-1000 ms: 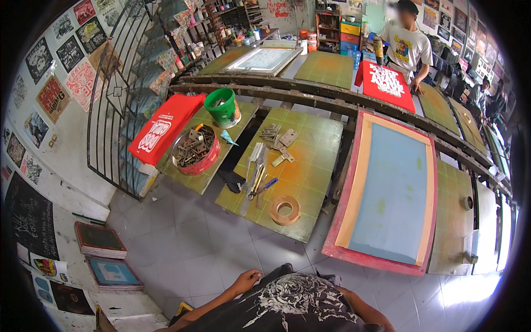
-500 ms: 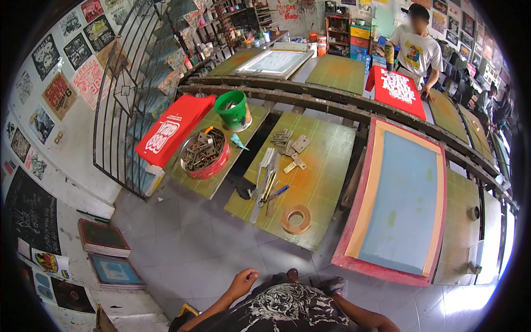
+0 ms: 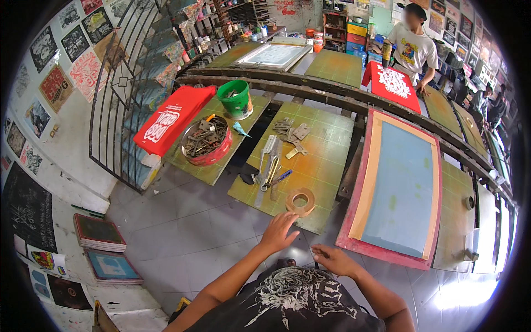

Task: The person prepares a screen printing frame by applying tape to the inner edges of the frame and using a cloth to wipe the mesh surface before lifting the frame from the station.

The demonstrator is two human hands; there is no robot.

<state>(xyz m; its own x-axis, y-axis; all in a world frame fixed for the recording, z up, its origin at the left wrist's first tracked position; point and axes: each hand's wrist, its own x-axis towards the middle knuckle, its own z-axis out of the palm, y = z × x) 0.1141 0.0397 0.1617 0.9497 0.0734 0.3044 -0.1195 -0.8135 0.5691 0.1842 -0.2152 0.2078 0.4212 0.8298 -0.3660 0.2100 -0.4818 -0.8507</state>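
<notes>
My left hand [image 3: 278,233] is open, fingers stretched toward the near edge of the board [image 3: 337,149], just below a roll of brown tape [image 3: 310,204]. My right hand [image 3: 335,260] hovers to its right over the floor, fingers loosely extended and holding nothing. Beyond the tape on that board lie a blue-handled cutter [image 3: 284,176], spanners [image 3: 271,172], a long metal strip [image 3: 260,197], a black crumpled item [image 3: 248,175] and several metal hinge pieces [image 3: 301,131]. To the right a screen-printing frame [image 3: 348,229] with blue mesh and taped inner borders rests at a slant.
Left of the board stand a red tub of metal hardware [image 3: 214,156], a green bucket [image 3: 234,98] and a red printed shirt [image 3: 176,119] on a board. Dark metal rails [image 3: 321,94] run behind. Another person [image 3: 415,47] stands at a red shirt [image 3: 391,87] on the far side.
Both my hands have come up and forward toward the board; the left has opened from a loose curl. The view has shifted slightly. The other person leans a little differently.
</notes>
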